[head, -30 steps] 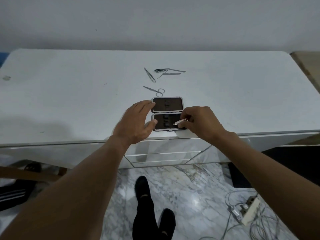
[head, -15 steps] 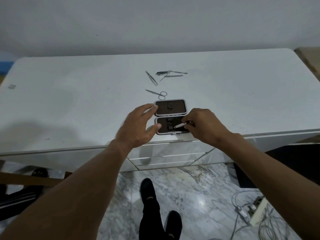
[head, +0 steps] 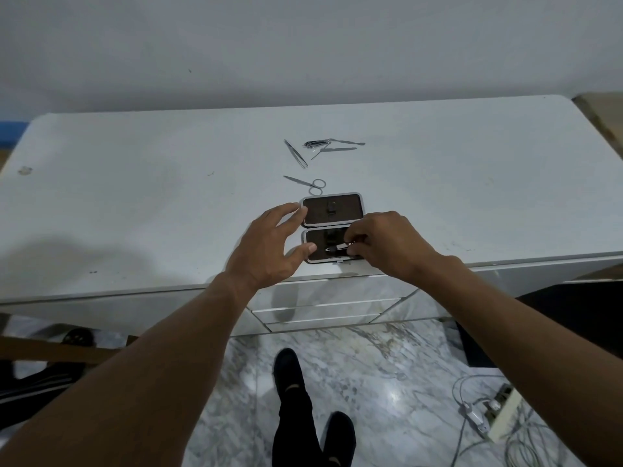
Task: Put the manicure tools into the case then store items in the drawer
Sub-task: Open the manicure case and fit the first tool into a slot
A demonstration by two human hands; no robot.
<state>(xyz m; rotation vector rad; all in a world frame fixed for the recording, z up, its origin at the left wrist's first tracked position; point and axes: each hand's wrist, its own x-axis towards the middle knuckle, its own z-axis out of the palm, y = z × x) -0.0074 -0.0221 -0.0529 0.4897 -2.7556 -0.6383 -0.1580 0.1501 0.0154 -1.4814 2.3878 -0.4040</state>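
Note:
An open manicure case (head: 332, 212) with a dark lining lies at the front edge of the white dresser top (head: 135, 183). My left hand (head: 269, 246) rests against its left side, fingers spread, thumb on the near half. My right hand (head: 384, 246) pinches a small silver nail clipper (head: 338, 247) and holds it over the near half of the case. Beyond the case lie small scissors (head: 308, 183), tweezers (head: 296, 154), and a cluster of thin metal tools (head: 332, 145).
Drawer fronts (head: 323, 308) sit just below the case. My dark shoes (head: 286, 372) stand on the marble floor. A power strip with tangled cables (head: 499, 412) lies at lower right. A wall runs behind the dresser.
My right hand has lowered the clipper further into the near half of the case. My left hand has kept its hold on the case's left side.

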